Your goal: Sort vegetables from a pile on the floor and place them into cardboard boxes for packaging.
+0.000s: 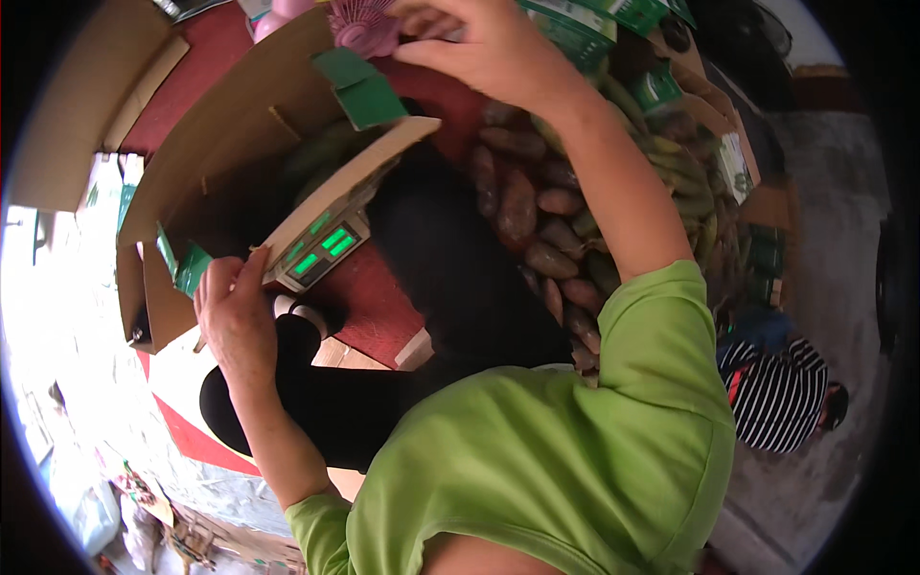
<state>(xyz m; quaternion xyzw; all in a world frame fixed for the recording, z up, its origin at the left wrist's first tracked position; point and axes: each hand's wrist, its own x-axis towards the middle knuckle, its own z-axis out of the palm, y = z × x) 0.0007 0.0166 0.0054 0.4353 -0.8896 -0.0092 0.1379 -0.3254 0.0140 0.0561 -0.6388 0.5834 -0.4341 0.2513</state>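
A large open cardboard box (206,158) with green flaps stands tilted on a digital scale (324,251), whose display glows green. My left hand (237,321) is closed on the box's near corner, its fingers over the edge. Inside, long greenish shapes lie in deep shadow. My right hand (470,43) reaches to the far side, fingers curled and thumb stretched, at the edge of a pink fan (364,27). The fingertips seem to touch the fan's rim, though blur hides the exact contact.
Brown, oblong produce (517,206) lies heaped right of my leg, with green long produce (680,172) beyond it. Green cartons (575,34) sit at the back. A person in a striped shirt (781,393) is at the right. Red flooring (379,307) shows beneath the scale.
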